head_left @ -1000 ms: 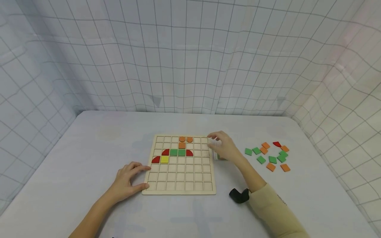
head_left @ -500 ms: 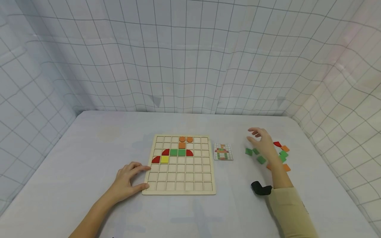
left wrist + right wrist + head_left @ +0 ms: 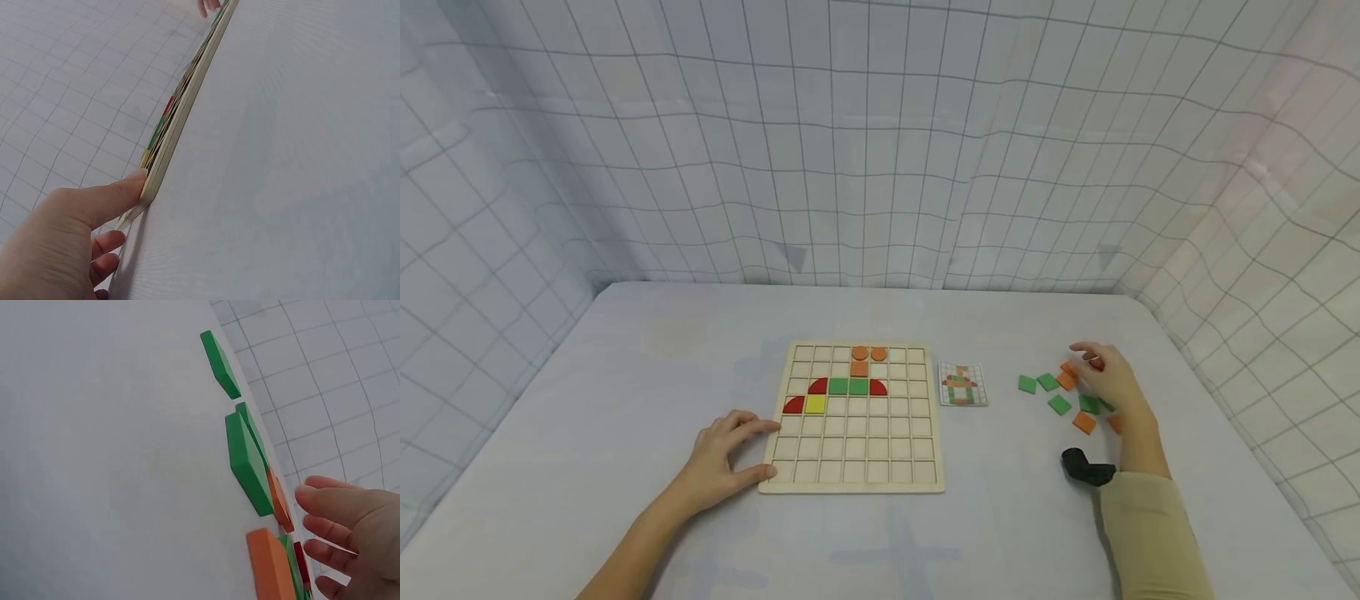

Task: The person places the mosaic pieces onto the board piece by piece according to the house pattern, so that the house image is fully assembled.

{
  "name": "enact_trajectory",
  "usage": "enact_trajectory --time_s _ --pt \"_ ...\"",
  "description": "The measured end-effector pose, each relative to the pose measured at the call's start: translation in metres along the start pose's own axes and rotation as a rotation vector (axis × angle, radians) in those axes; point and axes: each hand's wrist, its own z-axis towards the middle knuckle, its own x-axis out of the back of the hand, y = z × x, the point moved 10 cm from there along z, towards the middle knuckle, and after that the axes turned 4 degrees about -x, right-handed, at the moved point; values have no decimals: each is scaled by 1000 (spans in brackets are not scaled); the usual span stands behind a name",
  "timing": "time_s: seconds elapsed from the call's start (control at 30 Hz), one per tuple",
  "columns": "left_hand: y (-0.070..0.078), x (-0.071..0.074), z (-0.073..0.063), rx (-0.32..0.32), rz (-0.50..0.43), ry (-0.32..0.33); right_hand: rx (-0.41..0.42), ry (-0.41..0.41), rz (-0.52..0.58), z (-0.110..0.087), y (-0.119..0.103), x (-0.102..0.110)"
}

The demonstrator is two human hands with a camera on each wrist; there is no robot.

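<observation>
A square wooden grid board (image 3: 855,450) lies on the table. My left hand (image 3: 718,462) rests its thumb and fingertips on the board's left edge; the thumb (image 3: 119,197) touches that rim in the left wrist view. Orange circles, an orange square, green squares (image 3: 848,386), red quarter-circles and a yellow square (image 3: 815,404) sit in its cells. To the right, my right hand (image 3: 1108,379) hovers over loose tiles, its fingers apart and seemingly holding nothing. A red piece (image 3: 1097,364) shows by its fingertips. Green tiles (image 3: 250,462) and an orange tile (image 3: 272,565) lie beside it.
A small pattern card (image 3: 962,385) lies between the board and the loose tiles. A black strap piece (image 3: 1086,468) sticks out at the right wrist. White grid-lined cloth (image 3: 880,150) hangs behind the table and at both sides.
From the board's upper right corner my right hand has moved right, past the card, to the far side of the loose tiles. The card is uncovered now. My left hand has stayed put.
</observation>
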Motion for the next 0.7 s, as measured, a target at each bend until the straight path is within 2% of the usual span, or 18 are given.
enact_trajectory --time_s 0.2,0.47,0.6,0.7 --pt "1 1 0 -2 -4 7 43 -53 -13 -2 9 -5" --pt "1 0 0 1 -3 3 -27 -157 53 -3 21 -11" --pt "0 0 0 2 -1 3 -41 -169 23 -3 24 -12" --pt "0 0 0 4 -2 3 -41 -148 -17 -1 25 -12"
